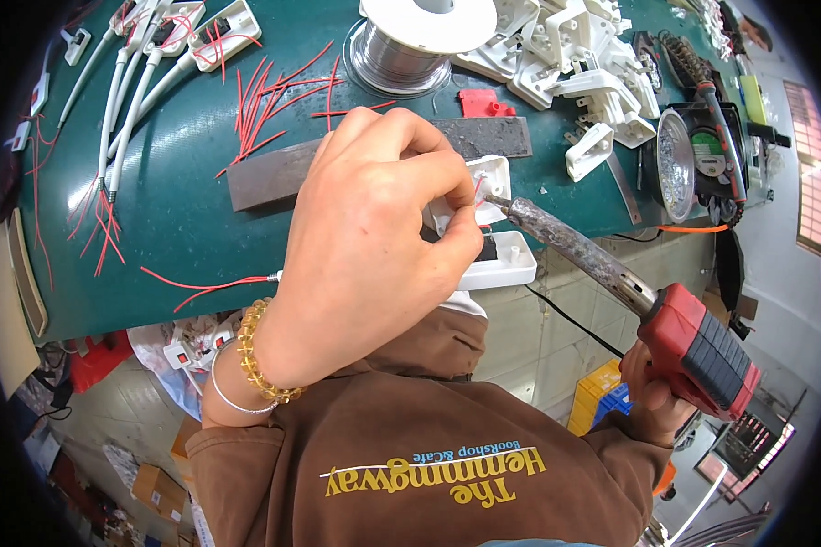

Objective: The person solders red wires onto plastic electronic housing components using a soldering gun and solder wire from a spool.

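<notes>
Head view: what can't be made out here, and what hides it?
Head view, each item:
What the left hand may pinch: hidden by the hand itself.
The left end of the white rectangular plastic casing: behind the left hand.
The middle of the dark grey rectangular bar: behind the same hand.
The top of the white round spool: cut off by the upper edge.
Part of the right hand: behind the red-and-black soldering iron.

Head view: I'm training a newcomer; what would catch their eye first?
The red-handled soldering iron in the right hand likely stands out first, its tip near the left hand. Next come the big wire spool at the top and white plastic parts heaped to its right.
</notes>
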Tool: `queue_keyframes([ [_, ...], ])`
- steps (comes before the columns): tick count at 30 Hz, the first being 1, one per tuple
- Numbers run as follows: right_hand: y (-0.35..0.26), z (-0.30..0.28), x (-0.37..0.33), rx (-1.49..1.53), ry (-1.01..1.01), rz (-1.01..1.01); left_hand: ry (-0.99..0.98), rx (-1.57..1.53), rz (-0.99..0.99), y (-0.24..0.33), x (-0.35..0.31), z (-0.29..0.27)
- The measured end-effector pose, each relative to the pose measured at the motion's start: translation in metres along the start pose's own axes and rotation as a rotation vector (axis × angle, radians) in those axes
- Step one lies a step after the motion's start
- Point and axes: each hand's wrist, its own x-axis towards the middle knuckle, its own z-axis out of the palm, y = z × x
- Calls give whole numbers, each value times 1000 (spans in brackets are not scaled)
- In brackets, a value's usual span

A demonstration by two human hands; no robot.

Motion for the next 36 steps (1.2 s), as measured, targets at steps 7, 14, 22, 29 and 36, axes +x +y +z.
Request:
queue_keyframes([
  [7,10,-1,-22,365,64,169,5,-29,24,-3,0,-2],
  [14,-6,10,-7,227,91,268,-9,-25,24,-4,1,-2],
  [22,11,-14,-18,-309,-116,39,7,-2,19,-3,-1,-1],
  [29,27,-13,-33,-73,-36,135,1,-4,18,-3,0,-1],
  [36,12,-10,-9,394,-183,-83,-18,13,11,1,3,1],
])
